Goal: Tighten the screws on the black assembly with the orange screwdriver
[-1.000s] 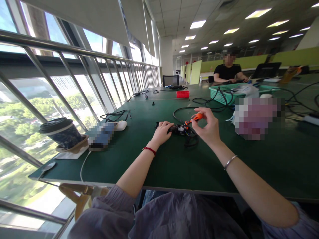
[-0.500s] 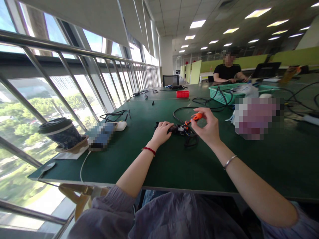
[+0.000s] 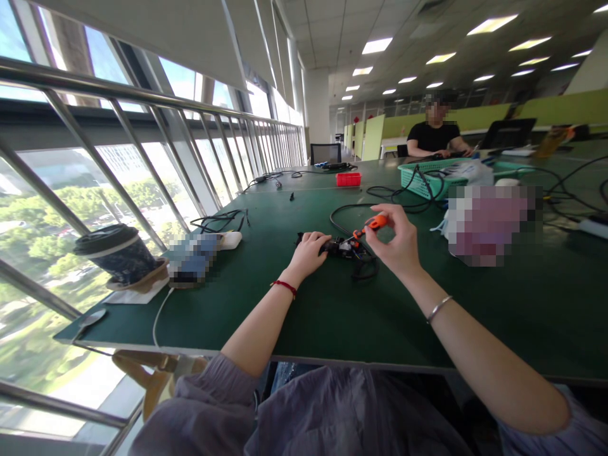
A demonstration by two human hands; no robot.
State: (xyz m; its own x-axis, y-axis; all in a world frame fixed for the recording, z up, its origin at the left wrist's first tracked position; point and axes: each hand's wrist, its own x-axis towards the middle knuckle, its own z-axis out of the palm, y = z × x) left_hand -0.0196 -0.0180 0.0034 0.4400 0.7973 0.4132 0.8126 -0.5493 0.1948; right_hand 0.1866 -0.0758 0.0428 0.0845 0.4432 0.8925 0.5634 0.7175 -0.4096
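On the dark green table lies a black device with exposed inner parts and a black cable; its exact kind cannot be made out. My left hand is closed over the device's left end, holding it against the tabletop. Between the thumb and fingers of my right hand is an orange-handled screwdriver. Its shaft slants down to the left, and the tip is at the middle of the device. Whether the tip sits in a screw is too small to tell.
At the left edge stand a lidded cup and a blurred phone beside a white case. Farther back are a red box, a green basket and black cables. A person sits across the table.
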